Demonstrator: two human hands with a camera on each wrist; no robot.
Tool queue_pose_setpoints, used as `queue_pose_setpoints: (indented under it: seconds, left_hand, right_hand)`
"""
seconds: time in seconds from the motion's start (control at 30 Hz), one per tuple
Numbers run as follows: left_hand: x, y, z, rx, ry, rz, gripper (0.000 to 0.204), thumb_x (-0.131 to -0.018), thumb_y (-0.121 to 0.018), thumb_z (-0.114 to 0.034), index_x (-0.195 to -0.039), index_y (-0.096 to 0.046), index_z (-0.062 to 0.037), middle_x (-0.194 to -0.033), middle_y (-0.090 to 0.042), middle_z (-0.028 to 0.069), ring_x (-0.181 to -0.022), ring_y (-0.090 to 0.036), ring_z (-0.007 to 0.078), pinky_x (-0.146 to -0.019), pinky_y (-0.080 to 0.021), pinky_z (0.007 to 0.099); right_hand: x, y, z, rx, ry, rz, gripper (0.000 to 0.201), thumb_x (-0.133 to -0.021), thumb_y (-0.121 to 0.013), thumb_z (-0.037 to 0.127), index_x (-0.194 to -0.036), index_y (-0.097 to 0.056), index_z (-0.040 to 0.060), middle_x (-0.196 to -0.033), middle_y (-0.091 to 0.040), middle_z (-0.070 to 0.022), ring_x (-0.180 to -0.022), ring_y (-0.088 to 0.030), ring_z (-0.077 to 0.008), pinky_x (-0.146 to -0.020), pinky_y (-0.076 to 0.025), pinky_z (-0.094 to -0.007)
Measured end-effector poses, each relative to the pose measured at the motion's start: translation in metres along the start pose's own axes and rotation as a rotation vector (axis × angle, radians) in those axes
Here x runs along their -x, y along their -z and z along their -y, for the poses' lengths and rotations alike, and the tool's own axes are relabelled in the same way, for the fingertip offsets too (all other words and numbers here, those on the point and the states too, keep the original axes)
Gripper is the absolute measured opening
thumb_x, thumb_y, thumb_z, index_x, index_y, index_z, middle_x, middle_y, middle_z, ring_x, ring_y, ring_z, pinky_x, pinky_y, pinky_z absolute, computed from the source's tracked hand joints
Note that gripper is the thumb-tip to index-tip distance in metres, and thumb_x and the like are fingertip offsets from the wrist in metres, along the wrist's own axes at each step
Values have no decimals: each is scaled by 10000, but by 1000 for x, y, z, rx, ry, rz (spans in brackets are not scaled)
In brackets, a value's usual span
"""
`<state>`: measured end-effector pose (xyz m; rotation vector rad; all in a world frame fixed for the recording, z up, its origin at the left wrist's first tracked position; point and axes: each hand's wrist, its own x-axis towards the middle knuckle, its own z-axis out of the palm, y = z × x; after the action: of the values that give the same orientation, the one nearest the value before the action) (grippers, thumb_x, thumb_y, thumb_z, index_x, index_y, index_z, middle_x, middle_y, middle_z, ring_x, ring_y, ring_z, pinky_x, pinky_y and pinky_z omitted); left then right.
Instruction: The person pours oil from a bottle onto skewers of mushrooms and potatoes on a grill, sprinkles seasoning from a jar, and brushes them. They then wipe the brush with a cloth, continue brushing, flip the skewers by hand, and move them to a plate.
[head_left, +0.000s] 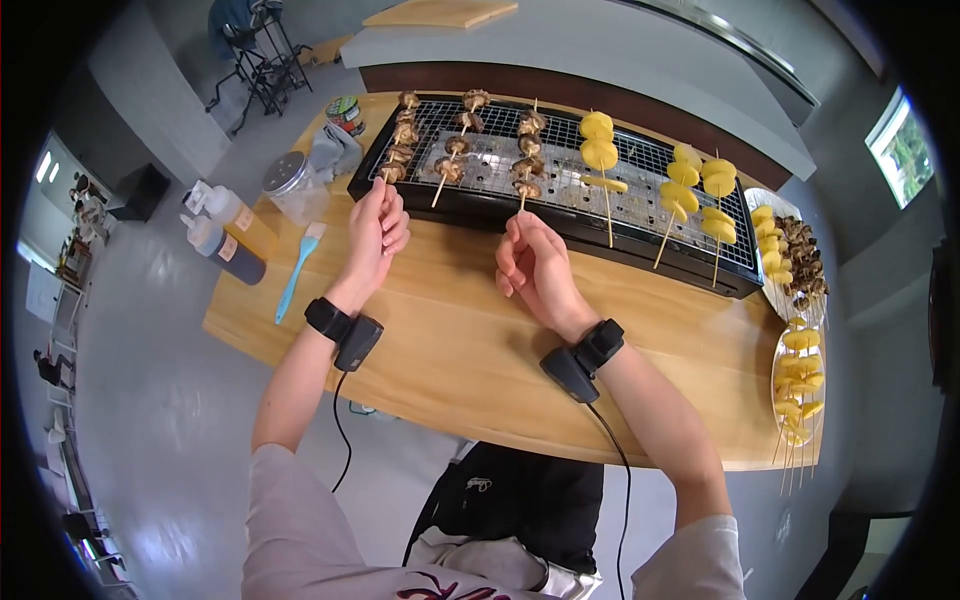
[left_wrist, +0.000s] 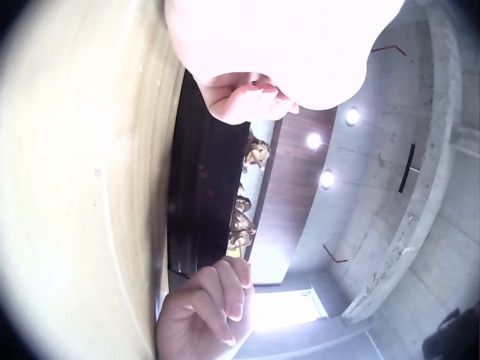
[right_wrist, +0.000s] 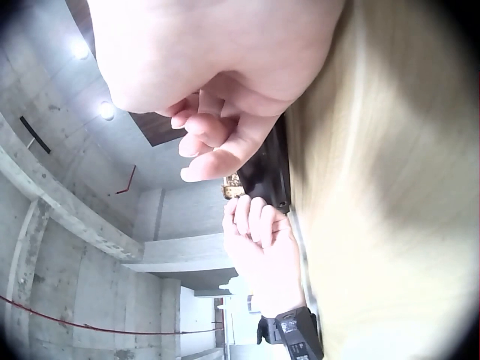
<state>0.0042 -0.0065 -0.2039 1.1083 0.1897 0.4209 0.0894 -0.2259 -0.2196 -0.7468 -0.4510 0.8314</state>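
A long black grill [head_left: 470, 206] with a wire mesh stands on the wooden table. At its left end, my left hand [head_left: 375, 235] pinches the stick of a mushroom skewer [head_left: 402, 135]. My right hand [head_left: 540, 270] pinches the stick end of another mushroom skewer [head_left: 529, 145], its other fingers loosely curled. Between these lies a third mushroom skewer [head_left: 450, 168], untouched. Yellow potato-slice skewers [head_left: 598, 152] rest on the mesh to the right. In the left wrist view, the left hand [left_wrist: 285, 52] hides its own fingertips; the right wrist view shows the right hand's curled fingers [right_wrist: 210, 142].
Left of the grill are a blue-handled brush [head_left: 295, 275], two squeeze bottles [head_left: 227, 250], a lidded jar [head_left: 290, 185], a grey cloth [head_left: 335, 152] and a can [head_left: 345, 115]. At the right edge, plates hold more potato skewers [head_left: 800, 365] and mushroom skewers [head_left: 800, 255].
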Motion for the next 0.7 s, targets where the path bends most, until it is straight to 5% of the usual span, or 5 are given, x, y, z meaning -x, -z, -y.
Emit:
queue_pose_setpoints:
  seconds: [0.27,0.7]
  left_hand:
    - [0,2,-4,-58,24,20,317,-1046,-382,-288,-764,-355,-147,-554,-250,-75,-424,-228,31,-368,-188,190]
    - [-2,5,-2,-8,5,0,378,-1051,-376,-321,-713,-330,-160,-514,-212,-60,-395,-200,49,-352,-164,216]
  right_hand:
    - [0,-1,2,38,6,-39,310,-1012,-511,296,-764,-469,117,-572,-354,40,-478,-354,-62,-443,-403,-255]
    - [2,-2,4,-75,-54,31,314,-1045,-408,346,-835,-458,119,-567,-331,30,-508,-325,-83,-468,-313,-248]
